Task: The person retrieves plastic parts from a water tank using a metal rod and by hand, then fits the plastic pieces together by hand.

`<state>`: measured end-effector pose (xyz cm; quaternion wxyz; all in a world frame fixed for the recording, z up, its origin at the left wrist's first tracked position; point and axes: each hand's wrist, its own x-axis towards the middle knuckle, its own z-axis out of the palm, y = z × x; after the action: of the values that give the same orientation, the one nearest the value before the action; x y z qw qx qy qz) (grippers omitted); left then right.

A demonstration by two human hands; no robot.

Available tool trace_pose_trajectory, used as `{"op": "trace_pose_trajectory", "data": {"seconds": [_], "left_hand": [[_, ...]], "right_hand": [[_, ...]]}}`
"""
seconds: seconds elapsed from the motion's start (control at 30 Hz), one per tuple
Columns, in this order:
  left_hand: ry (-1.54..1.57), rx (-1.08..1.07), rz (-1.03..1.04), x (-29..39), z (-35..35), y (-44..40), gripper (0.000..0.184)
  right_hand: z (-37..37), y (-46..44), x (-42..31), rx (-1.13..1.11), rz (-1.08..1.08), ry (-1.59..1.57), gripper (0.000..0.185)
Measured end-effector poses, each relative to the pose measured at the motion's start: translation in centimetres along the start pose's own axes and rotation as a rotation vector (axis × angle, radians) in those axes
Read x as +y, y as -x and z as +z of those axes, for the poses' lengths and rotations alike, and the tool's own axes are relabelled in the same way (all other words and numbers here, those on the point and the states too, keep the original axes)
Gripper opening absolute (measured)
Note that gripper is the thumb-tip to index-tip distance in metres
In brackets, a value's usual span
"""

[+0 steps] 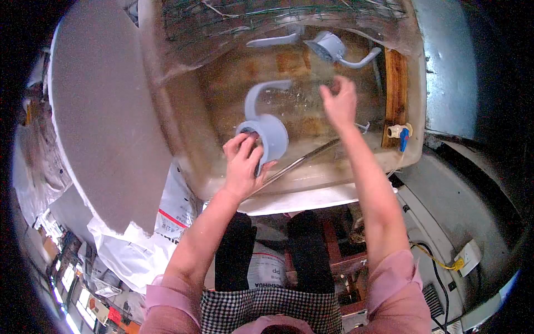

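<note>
My left hand (242,167) grips a grey-blue plastic cylindrical part (275,136), its fingers hooked into the hollow end and the thumb along the near side. A curved arm of the same plastic rises from this part. To the right, my right hand (340,104) hovers over the basin with thumb and fingers apart and nothing visible in it; it is slightly blurred. Beyond it lies a second grey-blue part (329,47) with a curved arm. Another long grey-blue piece (272,40) rests to its left, partly hidden under clear film.
The pale basin (311,178) has a wooden strip (395,92) inside its right wall and a blue-handled valve (404,139) at the corner. A thin rod (295,165) leans across the near rim. A grey board (105,111) stands at left, white sacks (178,200) below.
</note>
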<state>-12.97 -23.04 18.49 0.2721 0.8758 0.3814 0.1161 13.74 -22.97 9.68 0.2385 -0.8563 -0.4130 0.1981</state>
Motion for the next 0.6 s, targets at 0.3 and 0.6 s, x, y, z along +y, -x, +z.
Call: {"op": "trace_pose_trajectory", "data": {"seconds": [0.3,0.6], "left_hand": [[0.120,0.161,-0.099,-3.4,6.5,-9.7,0.034],[0.076,0.169,-0.091,-9.4,12.7,-18.1,0.036]], "right_hand": [[3.8,-10.3,4.7,-0.093,0.124,0.284,0.061],[8.8,-11.5,-0.5,-0.325,0.219,0.031,0.043]]}}
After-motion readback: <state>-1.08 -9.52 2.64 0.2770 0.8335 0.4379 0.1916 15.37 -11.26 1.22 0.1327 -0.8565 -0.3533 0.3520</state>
